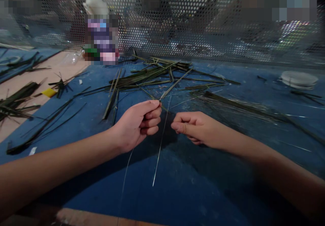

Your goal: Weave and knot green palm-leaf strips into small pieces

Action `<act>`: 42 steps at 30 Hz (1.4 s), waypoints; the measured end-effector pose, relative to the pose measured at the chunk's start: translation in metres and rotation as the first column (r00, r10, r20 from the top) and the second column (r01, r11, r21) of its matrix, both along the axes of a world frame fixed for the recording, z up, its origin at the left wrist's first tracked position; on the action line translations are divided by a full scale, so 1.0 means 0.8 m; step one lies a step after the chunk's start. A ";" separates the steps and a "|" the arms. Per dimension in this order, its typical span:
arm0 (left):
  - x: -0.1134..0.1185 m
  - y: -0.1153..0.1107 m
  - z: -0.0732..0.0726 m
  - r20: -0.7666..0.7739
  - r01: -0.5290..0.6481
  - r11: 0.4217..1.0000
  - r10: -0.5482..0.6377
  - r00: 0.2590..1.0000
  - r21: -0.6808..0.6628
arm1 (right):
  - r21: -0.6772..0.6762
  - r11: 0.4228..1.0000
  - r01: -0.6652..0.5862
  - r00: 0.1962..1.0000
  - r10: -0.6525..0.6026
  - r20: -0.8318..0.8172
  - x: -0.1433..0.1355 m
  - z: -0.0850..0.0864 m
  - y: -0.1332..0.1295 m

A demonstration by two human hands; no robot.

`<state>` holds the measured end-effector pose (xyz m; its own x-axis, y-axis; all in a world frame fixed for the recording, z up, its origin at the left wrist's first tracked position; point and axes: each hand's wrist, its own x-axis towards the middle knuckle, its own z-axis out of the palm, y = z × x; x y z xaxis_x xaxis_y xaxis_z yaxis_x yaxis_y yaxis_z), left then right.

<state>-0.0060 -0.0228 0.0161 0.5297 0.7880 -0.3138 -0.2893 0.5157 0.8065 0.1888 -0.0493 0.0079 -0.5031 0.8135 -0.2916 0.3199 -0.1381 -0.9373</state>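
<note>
While the left hand (142,124) pinches a leaf strip (172,87), probably light, bendy, best held near its end, the right hand (191,127) curls closed near it, contents unclear.

The light is dim, and the lower corners are darker. Soft shadows lie on the blue tabletop (188,199). The perforated panel (198,19) looks blurred, with pixelated patches.
</note>
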 end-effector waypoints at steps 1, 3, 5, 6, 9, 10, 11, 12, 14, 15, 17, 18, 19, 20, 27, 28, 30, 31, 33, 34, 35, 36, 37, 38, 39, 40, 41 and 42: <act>0.001 0.000 0.000 0.001 -0.001 1.000 0.001 1.000 -0.002 | 0.010 1.000 -0.006 1.000 0.006 0.015 0.002 0.002 0.001; 0.001 0.000 -0.001 0.001 0.005 1.000 -0.005 1.000 0.004 | 0.009 1.000 -0.019 1.000 0.019 0.013 0.005 0.005 0.003; 0.001 0.001 -0.001 -0.002 0.026 1.000 -0.026 1.000 0.008 | 0.002 1.000 -0.018 1.000 0.018 -0.003 0.006 0.006 0.004; 0.000 0.002 -0.001 -0.001 0.041 0.999 -0.041 0.999 0.005 | 0.007 1.000 -0.006 1.000 0.006 -0.007 0.007 0.006 0.004; -0.004 0.006 -0.002 -0.002 0.085 0.996 -0.085 0.996 -0.028 | 0.045 0.998 0.047 0.999 -0.047 0.006 0.006 0.006 0.004; -0.005 0.007 -0.002 -0.007 0.096 0.995 -0.096 0.995 -0.038 | 0.049 0.997 0.056 0.998 -0.057 0.019 0.005 0.006 0.003; -0.005 0.007 -0.003 -0.015 0.104 0.994 -0.105 0.994 -0.043 | 0.043 0.997 0.061 0.997 -0.062 0.034 0.004 0.006 0.002; -0.006 0.008 -0.003 -0.024 0.111 0.993 -0.112 0.993 -0.044 | 0.032 0.997 0.065 0.997 -0.066 0.043 0.003 0.006 0.002; -0.006 0.007 -0.003 -0.041 0.120 0.992 -0.121 0.992 -0.034 | 0.010 0.996 0.084 0.996 -0.084 0.027 0.002 0.006 0.002; -0.006 0.006 -0.002 -0.050 0.115 0.993 -0.116 0.992 -0.022 | 0.013 0.993 0.114 0.994 -0.114 -0.006 0.002 0.005 0.002; -0.005 0.003 -0.001 -0.068 0.099 0.995 -0.098 0.993 0.011 | 0.054 0.974 0.218 0.971 -0.211 -0.114 0.005 0.002 0.005; -0.004 0.001 -0.001 -0.073 0.093 0.995 -0.091 0.993 0.028 | 0.078 0.957 0.280 0.949 -0.264 -0.170 0.006 0.000 0.007; -0.004 0.000 -0.001 -0.074 0.093 0.995 -0.090 0.993 0.039 | 0.096 0.937 0.337 0.926 -0.311 -0.217 0.008 -0.002 0.009; -0.003 -0.002 0.000 -0.070 0.095 0.994 -0.092 0.993 0.048 | 0.107 0.918 0.382 0.904 -0.348 -0.248 0.010 -0.004 0.011; 0.000 -0.001 -0.011 -0.072 -0.023 0.953 0.046 0.996 0.303 | 0.035 0.933 0.359 0.929 -0.354 -0.105 0.001 -0.011 0.010; 0.000 -0.001 -0.012 -0.103 -0.017 0.922 0.061 0.993 0.386 | 0.019 0.938 0.347 0.933 -0.343 -0.107 -0.001 -0.010 0.008; -0.002 -0.001 -0.013 -0.209 0.048 0.824 0.087 0.974 0.564 | -0.006 0.940 0.340 0.933 -0.338 -0.124 -0.004 -0.008 0.005; -0.004 -0.002 -0.012 -0.279 0.106 0.756 0.105 0.954 0.646 | -0.011 0.939 0.344 0.931 -0.343 -0.129 -0.005 -0.007 0.003; -0.006 -0.005 -0.010 -0.421 0.258 0.581 0.162 0.893 0.772 | -0.005 0.934 0.357 0.925 -0.355 -0.135 -0.006 -0.003 0.000; -0.007 -0.007 -0.008 -0.479 0.338 0.485 0.200 0.855 0.806 | 0.001 0.933 0.360 0.924 -0.356 -0.143 -0.006 0.000 -0.002; -0.008 -0.009 -0.007 -0.522 0.409 0.397 0.235 0.820 0.822 | 0.003 0.935 0.355 0.924 -0.350 -0.152 -0.007 0.002 -0.003; -0.008 -0.010 -0.006 -0.556 0.471 0.324 0.260 0.790 0.821 | -0.005 0.939 0.343 0.927 -0.339 -0.162 -0.007 0.003 -0.004; -0.008 -0.011 -0.006 -0.580 0.517 0.270 0.281 0.764 0.812 | -0.022 0.945 0.327 0.930 -0.326 -0.171 -0.007 0.005 -0.006; -0.009 -0.012 -0.006 -0.598 0.551 0.233 0.299 0.743 0.801 | -0.043 0.950 0.310 0.933 -0.313 -0.177 -0.008 0.006 -0.007; -0.009 -0.012 -0.006 -0.612 0.577 0.207 0.320 0.723 0.790 | -0.064 0.953 0.295 0.936 -0.302 -0.181 -0.008 0.007 -0.008; -0.009 -0.012 -0.007 -0.621 0.598 0.183 0.342 0.706 0.780 | -0.082 0.956 0.283 0.938 -0.293 -0.183 -0.009 0.008 -0.009; -0.009 -0.012 -0.007 -0.627 0.616 0.162 0.365 0.689 0.771 | -0.095 0.957 0.274 0.940 -0.288 -0.185 -0.009 0.008 -0.009; -0.009 -0.012 -0.008 -0.629 0.631 0.142 0.390 0.673 0.763 | -0.104 0.958 0.267 0.942 -0.282 -0.182 -0.009 0.009 -0.010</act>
<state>-0.0130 -0.0326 0.0100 0.7322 0.6039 0.3149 0.4425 -0.7733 0.4541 0.1812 -0.0572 0.0149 -0.3161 0.9072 -0.2778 0.0733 -0.2686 -0.9605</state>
